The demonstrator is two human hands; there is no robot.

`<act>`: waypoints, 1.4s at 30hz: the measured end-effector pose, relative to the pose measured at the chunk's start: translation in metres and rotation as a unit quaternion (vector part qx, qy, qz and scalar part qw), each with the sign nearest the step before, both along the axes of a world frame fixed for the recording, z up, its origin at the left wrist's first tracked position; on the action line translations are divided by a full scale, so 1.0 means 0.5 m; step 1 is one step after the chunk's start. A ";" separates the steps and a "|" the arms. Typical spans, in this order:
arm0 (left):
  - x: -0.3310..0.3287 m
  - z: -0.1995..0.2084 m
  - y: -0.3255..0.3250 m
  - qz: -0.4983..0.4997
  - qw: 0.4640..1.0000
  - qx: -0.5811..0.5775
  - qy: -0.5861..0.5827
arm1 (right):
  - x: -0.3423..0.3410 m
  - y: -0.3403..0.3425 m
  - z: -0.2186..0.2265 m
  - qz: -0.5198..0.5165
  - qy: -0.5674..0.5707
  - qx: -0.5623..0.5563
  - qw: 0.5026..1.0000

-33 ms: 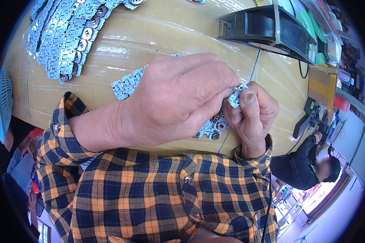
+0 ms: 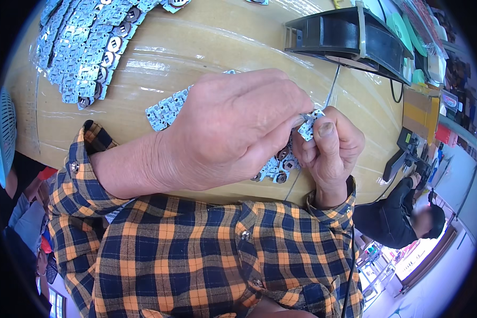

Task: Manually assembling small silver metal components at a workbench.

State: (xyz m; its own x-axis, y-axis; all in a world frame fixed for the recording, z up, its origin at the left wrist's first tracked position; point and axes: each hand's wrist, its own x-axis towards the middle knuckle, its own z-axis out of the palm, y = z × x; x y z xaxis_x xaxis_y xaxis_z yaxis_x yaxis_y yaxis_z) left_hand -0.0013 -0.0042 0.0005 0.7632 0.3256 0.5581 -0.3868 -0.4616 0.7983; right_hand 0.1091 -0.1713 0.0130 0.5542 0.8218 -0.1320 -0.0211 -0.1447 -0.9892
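Note:
My right hand [image 2: 334,151] pinches a small pale-blue circuit board [image 2: 306,130] between thumb and fingers, holding it above the table. From the left, my left hand [image 2: 238,127] reaches across with thumb and forefinger pressed together at the board's upper left edge. A small dark, metallic-looking bit shows at those fingertips, too small to name. Beneath my left hand lies a strip of similar circuit boards [image 2: 167,111], partly covered by the hand. More boards with round dark parts [image 2: 279,168] lie under and between my hands, near the table's front edge.
Overlapping rows of circuit boards [image 2: 82,53] cover the far left of the tan table [image 2: 238,45]. A black blower-like housing [image 2: 334,37] stands far right, with a cardboard box [image 2: 421,111] beyond it. Another person [image 2: 392,222] in dark clothes is at the right. A blue perforated plastic thing [image 2: 5,132] is left.

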 end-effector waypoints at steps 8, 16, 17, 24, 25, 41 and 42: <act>0.002 0.006 0.010 -0.059 0.998 -0.017 0.004 | 0.000 0.002 -0.001 -0.012 0.008 0.015 1.000; -0.005 0.007 0.015 -0.064 0.971 -0.207 0.105 | 0.023 0.014 0.004 0.073 -0.219 0.038 0.972; -0.005 0.008 0.019 -0.091 0.965 -0.217 0.114 | 0.040 0.008 0.001 0.147 -0.288 0.036 0.946; -0.003 0.006 0.013 -0.192 0.901 -0.333 0.199 | 0.015 0.001 0.008 -0.012 -0.171 0.023 0.985; -0.007 0.008 0.007 -0.185 0.904 -0.334 0.194 | 0.013 0.005 0.011 0.008 -0.197 0.019 0.980; -0.005 0.014 0.012 -0.224 0.911 -0.297 0.178 | 0.004 -0.005 0.012 0.037 0.115 0.032 0.992; -0.003 0.009 0.009 -0.225 0.911 -0.297 0.178 | 0.002 -0.001 0.015 0.036 0.115 0.032 0.992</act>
